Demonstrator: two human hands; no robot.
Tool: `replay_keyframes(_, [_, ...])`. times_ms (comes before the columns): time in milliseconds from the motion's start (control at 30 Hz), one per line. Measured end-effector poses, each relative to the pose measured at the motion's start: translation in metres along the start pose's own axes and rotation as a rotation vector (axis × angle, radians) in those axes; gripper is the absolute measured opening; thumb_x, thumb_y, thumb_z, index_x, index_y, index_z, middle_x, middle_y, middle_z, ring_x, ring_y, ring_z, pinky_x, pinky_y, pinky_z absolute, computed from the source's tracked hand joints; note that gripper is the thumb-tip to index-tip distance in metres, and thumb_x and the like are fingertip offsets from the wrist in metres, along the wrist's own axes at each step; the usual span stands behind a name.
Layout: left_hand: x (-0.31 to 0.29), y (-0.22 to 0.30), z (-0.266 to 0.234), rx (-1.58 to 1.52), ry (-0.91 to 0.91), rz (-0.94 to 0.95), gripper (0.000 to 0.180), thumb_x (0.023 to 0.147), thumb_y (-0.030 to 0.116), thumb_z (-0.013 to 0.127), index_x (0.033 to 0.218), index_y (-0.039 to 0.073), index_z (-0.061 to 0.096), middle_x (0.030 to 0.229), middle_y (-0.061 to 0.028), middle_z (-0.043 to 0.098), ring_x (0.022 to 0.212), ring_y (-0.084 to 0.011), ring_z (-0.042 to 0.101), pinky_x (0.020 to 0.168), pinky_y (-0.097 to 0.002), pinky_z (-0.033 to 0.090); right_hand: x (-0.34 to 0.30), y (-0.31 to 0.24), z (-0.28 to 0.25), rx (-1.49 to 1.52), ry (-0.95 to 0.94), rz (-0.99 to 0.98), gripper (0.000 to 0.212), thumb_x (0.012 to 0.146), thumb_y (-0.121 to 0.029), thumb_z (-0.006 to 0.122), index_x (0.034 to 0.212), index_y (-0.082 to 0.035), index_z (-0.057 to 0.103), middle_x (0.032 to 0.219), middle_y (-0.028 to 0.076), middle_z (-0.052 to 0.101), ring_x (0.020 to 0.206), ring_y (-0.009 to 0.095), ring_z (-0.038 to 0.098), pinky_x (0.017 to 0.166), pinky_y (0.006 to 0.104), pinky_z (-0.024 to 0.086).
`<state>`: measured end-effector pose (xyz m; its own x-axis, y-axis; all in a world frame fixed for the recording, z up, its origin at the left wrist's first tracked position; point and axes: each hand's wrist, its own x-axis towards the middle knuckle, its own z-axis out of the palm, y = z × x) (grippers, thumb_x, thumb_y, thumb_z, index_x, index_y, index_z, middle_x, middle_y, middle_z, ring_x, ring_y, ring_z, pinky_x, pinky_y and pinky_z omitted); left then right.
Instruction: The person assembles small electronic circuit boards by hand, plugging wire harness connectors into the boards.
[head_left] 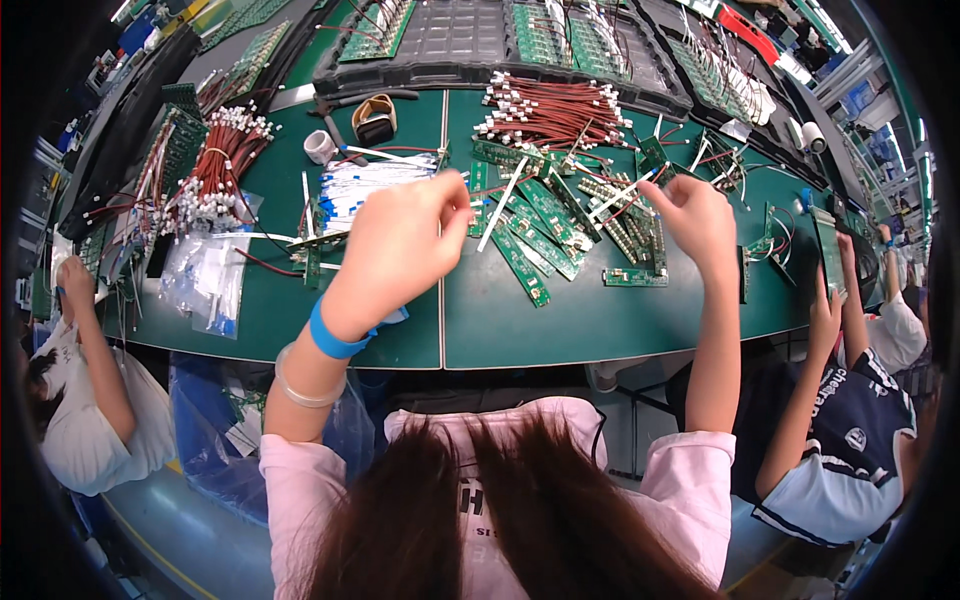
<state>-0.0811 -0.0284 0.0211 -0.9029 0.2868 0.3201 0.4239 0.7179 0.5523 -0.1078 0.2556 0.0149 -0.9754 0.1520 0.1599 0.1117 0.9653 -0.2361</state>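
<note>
the boards [521, 268] lie between left hand [395, 235] and right hand [697, 218] on the bench [560, 335]. fingers curled, but i cannot tell what either grip holds. some boards look wired; loose cables [550, 112] remain.

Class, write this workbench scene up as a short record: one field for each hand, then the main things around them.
Left hand: fingers curled, near white-and-blue strips; grip unclear
Right hand: thumb and fingers bent, near the pile's right side; grip unclear
Circuit boards: green, loosely piled
Red cables: heaped behind the boards
Blue band: left wrist
Tabletop: green
</note>
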Motion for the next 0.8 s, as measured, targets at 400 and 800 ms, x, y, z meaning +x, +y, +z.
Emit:
replay_keyframes(400, [-0.014, 0.014, -0.003, -0.044, -0.44, 0.241, 0.017, 0.07, 0.005, 0.056, 0.086, 0.005, 0.059, 0.075, -0.0095, 0.059, 0.069, -0.0263, 0.057, 0.061, -0.0329, 0.045, -0.001, -0.037, 0.01, -0.06, 0.312, -0.348, 0.014, 0.07, -0.014, 0.059, 0.083, -0.01, 0.059, 0.081, 0.007, 0.053, 0.082, 0.024, 0.051, 0.069, 0.0347, 0.045])
replay_keyframes(800, [0.038, -0.002, 0.068, 0.544, -0.107, 0.795, 0.025, 0.061, 0.007, 0.056, 0.085, 0.002, 0.058, 0.079, -0.0051, 0.048, 0.081, -0.0181, 0.048, 0.063, -0.0276, 0.039, -0.014, -0.022, 0.014, 0.306, 0.045, -0.373, 0.014, 0.072, -0.006, 0.059, 0.084, -0.011, 0.065, 0.06, 0.005, 0.059, 0.052, 0.013, 0.055, 0.051, 0.0237, 0.042])
